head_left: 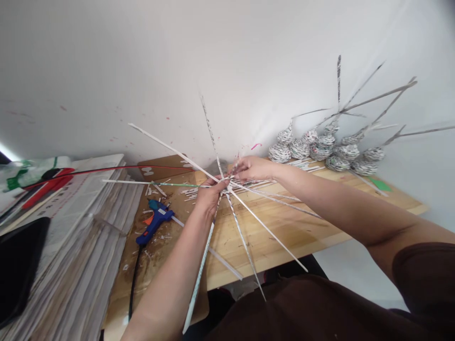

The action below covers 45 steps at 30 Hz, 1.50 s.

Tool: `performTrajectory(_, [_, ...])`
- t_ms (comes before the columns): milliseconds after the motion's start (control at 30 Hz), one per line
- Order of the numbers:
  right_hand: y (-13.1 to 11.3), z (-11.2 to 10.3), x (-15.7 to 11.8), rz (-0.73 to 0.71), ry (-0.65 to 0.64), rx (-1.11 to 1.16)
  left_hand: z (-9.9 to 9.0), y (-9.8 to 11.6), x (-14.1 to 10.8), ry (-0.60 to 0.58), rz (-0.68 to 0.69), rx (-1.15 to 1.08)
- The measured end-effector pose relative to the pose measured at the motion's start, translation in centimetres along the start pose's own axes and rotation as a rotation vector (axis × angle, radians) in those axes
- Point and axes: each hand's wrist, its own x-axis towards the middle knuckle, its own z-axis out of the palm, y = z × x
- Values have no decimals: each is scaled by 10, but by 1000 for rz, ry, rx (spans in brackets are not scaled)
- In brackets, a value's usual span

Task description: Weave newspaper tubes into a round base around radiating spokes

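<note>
Several thin rolled-paper sticks spread out like spokes from a small woven centre above the wooden table. My left hand pinches the left side of that centre, its thumb lying on top. At the upper right of the centre, the bent fingers of my right hand are closed on a stick close to where the sticks meet. Beneath both hands, a bundle of loose paper sticks lies on the table. The exact crossing of the sticks is partly covered by my fingers.
A blue glue gun with a black cable lies on brown board at the left. Further left are stacked newspapers and a black object. Woven paper gourd shapes, some with long sticks, stand by the wall. The wooden table has a green piece.
</note>
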Motion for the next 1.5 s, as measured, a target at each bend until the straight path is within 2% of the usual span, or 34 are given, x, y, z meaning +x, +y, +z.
performTrajectory(167, [-2, -26, 0, 173, -217, -197, -1, -2, -1, -87, -12, 43])
performTrajectory(300, [-16, -48, -1, 337, -215, -216, 0, -4, -4, -175, -19, 52])
performTrajectory(400, [-27, -50, -3, 408, -251, -242, -1, -5, -4, -159, -22, 91])
performTrajectory(567, [-26, -35, -1, 250, -377, -359, -4, -8, 0, -82, -13, 122])
performTrajectory(767, [-22, -21, 2, 194, -256, -616, -7, -9, 2, -100, 5, 175])
performTrajectory(867, [-34, -22, 2, 177, -204, -679, -7, -11, 1, -116, 52, 211])
performTrajectory(1000, [-53, -16, -3, 192, -211, -726, -6, -11, -1, -111, 93, 264])
performTrajectory(1100, [-53, -2, -12, 74, -126, -962, -5, -11, -1, -67, 56, 267])
performTrajectory(1200, [-42, 9, -22, -96, -43, -1191, -3, -10, -1, -53, 8, 190])
performTrajectory(1300, [-31, 12, -30, -223, -64, -1390, -2, -8, -1, -51, -27, 114])
performTrajectory(1400, [-24, 11, -36, -258, -112, -1574, -2, -8, 0, -45, -56, 100])
performTrajectory(1500, [-22, 13, -41, -249, -92, -1661, -3, -11, 1, -11, -61, 101])
